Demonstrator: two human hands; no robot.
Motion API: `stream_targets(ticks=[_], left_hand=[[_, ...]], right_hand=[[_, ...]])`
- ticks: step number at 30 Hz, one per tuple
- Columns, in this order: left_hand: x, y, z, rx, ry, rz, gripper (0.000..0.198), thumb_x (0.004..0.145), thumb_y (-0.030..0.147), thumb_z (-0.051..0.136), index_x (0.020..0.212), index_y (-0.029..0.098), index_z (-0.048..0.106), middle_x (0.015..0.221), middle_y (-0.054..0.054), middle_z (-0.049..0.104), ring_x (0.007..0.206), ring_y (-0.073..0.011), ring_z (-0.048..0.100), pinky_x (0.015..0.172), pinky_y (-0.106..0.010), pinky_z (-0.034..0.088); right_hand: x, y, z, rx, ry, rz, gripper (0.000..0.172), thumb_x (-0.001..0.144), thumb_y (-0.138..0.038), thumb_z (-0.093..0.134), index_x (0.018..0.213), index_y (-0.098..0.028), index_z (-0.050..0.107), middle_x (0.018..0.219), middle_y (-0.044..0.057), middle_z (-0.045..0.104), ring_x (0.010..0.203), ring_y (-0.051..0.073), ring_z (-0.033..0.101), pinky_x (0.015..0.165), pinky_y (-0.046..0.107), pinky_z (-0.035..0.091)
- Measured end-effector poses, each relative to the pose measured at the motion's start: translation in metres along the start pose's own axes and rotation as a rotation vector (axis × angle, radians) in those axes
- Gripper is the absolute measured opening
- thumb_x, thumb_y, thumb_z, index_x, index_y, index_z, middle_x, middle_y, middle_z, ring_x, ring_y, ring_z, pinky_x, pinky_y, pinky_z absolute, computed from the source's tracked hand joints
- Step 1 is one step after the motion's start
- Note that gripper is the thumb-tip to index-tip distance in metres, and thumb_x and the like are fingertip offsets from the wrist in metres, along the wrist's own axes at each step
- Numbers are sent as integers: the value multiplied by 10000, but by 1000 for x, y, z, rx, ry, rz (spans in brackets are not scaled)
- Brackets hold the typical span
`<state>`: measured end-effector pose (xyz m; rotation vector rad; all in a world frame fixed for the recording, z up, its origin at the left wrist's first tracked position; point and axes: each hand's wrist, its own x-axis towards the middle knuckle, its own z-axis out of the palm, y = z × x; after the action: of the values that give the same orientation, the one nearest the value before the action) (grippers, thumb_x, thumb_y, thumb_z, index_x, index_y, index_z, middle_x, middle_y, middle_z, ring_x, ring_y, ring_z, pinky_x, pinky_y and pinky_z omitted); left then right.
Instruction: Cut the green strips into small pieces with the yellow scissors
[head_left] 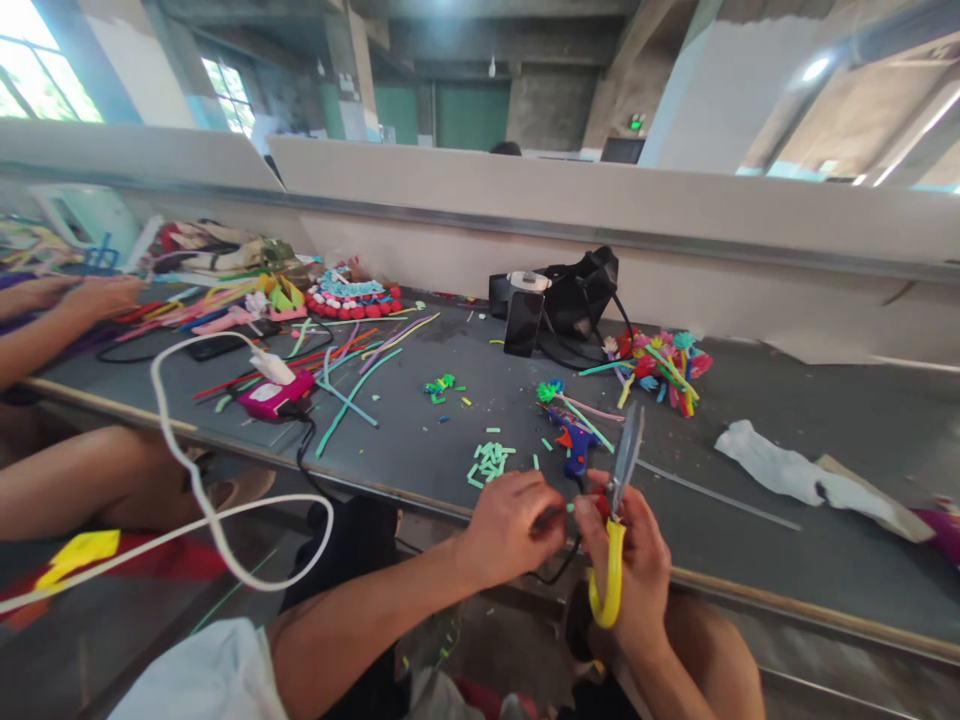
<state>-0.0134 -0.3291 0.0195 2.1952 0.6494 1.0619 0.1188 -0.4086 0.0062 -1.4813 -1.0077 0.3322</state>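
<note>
The right hand gripped yellow-handled scissors near the front edge of the surface; the left hand was curled just beside it, its hold impossible to tell. A pile of short green pieces seemed already cut, while long strips farther left lay whole.

The scissors are yellow and silver, the glue gun is blue and orange, and the cut bits are light green.
</note>
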Motion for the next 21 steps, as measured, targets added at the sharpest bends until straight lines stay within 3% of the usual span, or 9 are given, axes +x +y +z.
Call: stream_targets(ticks=[4, 8, 12, 21], left_hand=[[11, -1, -9, -692, 126, -453, 73, 720, 231, 693, 685, 176, 661, 548, 32, 480, 523, -103, 401, 548, -257, 298], [19, -3, -19, -1195, 177, -532, 129, 671, 256, 765, 691, 169, 672, 442, 80, 381, 465, -76, 324, 549, -251, 326], [17, -3, -21, -1315, 143, -561, 170, 662, 268, 796, 689, 160, 667, 458, 71, 408, 476, -69, 350, 556, -236, 342], [15, 0, -17, -1357, 174, -572, 175, 652, 259, 806, 683, 153, 671, 456, 67, 428, 471, -62, 360, 559, -225, 358]], right_hand=[[-1, 5, 1, -145, -56, -169, 361, 892, -421, 635, 1181, -206, 609, 892, 16, 661, 703, 135, 640, 676, 241, 543], [-5, 11, 6, -304, -153, -332, 333, 906, -392, 623, 1173, -197, 579, 937, 44, 665, 749, 158, 641, 718, 278, 538], [-9, 14, 11, -372, -208, -431, 312, 909, -354, 621, 1179, -207, 571, 974, 58, 670, 805, 178, 649, 737, 295, 537], [-12, 17, 12, -384, -186, -440, 338, 914, -370, 624, 1195, -185, 591, 1013, 80, 700, 862, 195, 684, 782, 303, 545]])
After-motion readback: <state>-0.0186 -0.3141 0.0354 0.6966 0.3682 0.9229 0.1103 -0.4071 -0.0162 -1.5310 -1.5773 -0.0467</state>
